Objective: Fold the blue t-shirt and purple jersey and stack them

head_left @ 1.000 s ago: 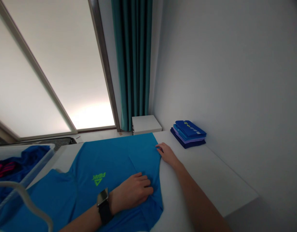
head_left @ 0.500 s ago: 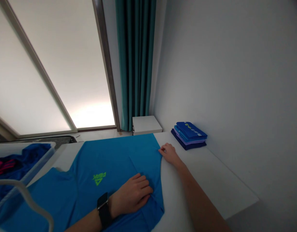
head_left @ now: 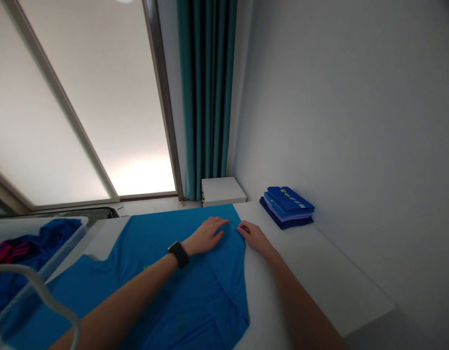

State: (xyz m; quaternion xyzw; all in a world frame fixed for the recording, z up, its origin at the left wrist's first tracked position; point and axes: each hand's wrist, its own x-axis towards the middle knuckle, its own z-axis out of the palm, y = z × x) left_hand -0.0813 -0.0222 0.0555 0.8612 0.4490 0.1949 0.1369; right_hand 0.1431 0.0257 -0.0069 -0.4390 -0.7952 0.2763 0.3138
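A blue T-shirt (head_left: pixel 195 287) lies spread over the white table, its green print mostly hidden under my left forearm. My left hand (head_left: pixel 206 235), with a black watch (head_left: pixel 179 253) at the wrist, rests on the cloth near the far right corner, fingers stretched out and slightly apart. Just to its right, my right hand (head_left: pixel 256 237) pinches the shirt's right edge between thumb and fingertips. Small creases run through the fabric below my hands.
A stack of folded clothes (head_left: pixel 288 206) sits on the table (head_left: pixel 319 277) by the wall. At left stands a clear plastic bin (head_left: pixel 63 247) of blue and red clothes, with a white curved handle (head_left: pixel 45 294) before it. Beyond are a white cabinet (head_left: pixel 223 189) and a green curtain (head_left: pixel 207 97).
My left hand has moved away from me across the shirt, up beside my right hand, and its fingers have straightened. My right hand stays at the shirt's edge.
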